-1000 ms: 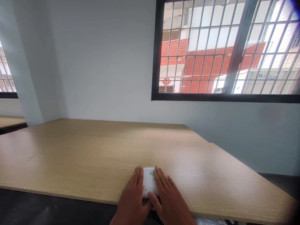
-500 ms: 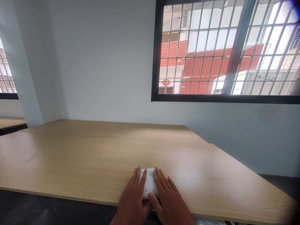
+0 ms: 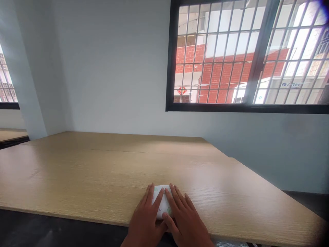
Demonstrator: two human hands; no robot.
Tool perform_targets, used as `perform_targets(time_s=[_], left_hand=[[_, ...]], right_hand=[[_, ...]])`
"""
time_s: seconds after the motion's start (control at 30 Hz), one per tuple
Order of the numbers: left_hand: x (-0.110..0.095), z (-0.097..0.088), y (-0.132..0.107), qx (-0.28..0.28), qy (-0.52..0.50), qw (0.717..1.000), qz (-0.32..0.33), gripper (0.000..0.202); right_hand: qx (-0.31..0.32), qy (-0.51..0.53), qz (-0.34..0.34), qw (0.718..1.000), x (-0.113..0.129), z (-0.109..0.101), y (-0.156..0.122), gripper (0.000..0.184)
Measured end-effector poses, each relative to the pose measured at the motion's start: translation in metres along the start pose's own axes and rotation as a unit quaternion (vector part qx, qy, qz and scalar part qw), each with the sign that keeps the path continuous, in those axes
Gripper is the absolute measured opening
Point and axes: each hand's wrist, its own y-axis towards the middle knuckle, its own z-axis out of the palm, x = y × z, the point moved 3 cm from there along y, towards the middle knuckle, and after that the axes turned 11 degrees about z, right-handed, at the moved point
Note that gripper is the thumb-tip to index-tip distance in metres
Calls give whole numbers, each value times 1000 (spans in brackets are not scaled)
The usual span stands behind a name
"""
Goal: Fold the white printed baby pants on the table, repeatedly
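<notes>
A small folded white diaper, printed with green cartoon figures, lies on the table near its front edge. My left hand rests on its left side, fingers stretched out and the index finger slanting over the top. From the right, my right hand lies over the other side, fingers long and flat. Both index fingertips nearly meet near the diaper's far part. The thumbs come together at its near edge. Much of the diaper's two sides is hidden beneath the hands.
The light wooden table stretches away to a pale wall, with a seam across it. A barred window is at the upper right. Further left stands a pillar, with part of another table beyond it.
Both index fingers have moved inward over the diaper, so their tips are closer together. The rest of each hand has hardly moved, and the diaper stays in place.
</notes>
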Motion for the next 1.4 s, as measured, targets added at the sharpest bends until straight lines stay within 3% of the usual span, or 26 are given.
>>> perform_targets(time_s=[0.17, 0.37, 0.53, 0.73, 0.9, 1.1, 1.4], left_hand=[[1, 2, -1, 0, 5, 1000, 5, 82], [-2, -2, 0, 1, -5, 1000, -3, 69], [-2, -1, 0, 1, 2, 1000, 0, 79], [-3, -2, 1, 10, 3, 1000, -1, 67], [0, 0, 2, 13, 8, 1000, -6, 78], [0, 0, 0, 2, -3, 1000, 1, 70], [8, 0, 0, -5, -10, 1000, -28, 91]], right_hand=[[-12, -2, -1, 1000, 0, 0, -1, 64], [9, -8, 3, 1000, 1, -2, -1, 62], [5, -9, 3, 1000, 0, -1, 0, 66], [12, -14, 8, 1000, 0, -1, 0, 65], [12, -13, 8, 1000, 0, 0, 1, 67], [3, -1, -2, 1000, -3, 2, 2, 61], [-14, -28, -12, 999, -7, 6, 2, 67]])
